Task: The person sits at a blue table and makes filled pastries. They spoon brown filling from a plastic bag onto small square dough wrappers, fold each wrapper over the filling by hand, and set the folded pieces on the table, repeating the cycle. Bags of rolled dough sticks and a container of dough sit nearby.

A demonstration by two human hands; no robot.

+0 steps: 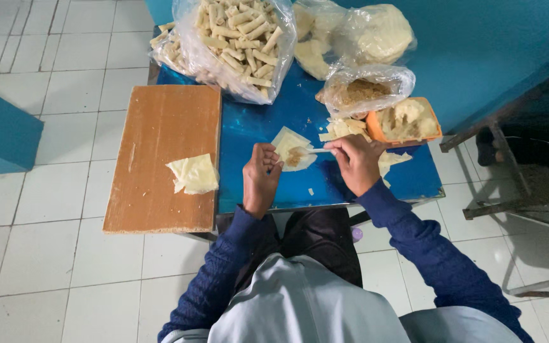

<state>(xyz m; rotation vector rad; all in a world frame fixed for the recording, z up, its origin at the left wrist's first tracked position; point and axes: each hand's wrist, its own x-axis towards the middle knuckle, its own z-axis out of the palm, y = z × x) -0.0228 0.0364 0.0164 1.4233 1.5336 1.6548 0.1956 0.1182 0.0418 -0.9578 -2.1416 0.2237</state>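
Note:
A pale square wrapper point(291, 145) lies on the blue table point(249, 127) with a dab of brown filling at its middle. My left hand point(260, 178) rests on the wrapper's near left corner, fingers curled. My right hand point(355, 162) grips a small white spoon point(319, 150) whose tip touches the filling. An orange tub point(405, 121) of pale filling stands just beyond my right hand.
A wooden board point(163, 159) on the left carries a stack of wrappers point(192, 173). A big clear bag of finished rolls point(236, 38) sits at the back, with more bags point(363, 89) to its right. A metal frame point(509, 184) stands on the tiled floor at right.

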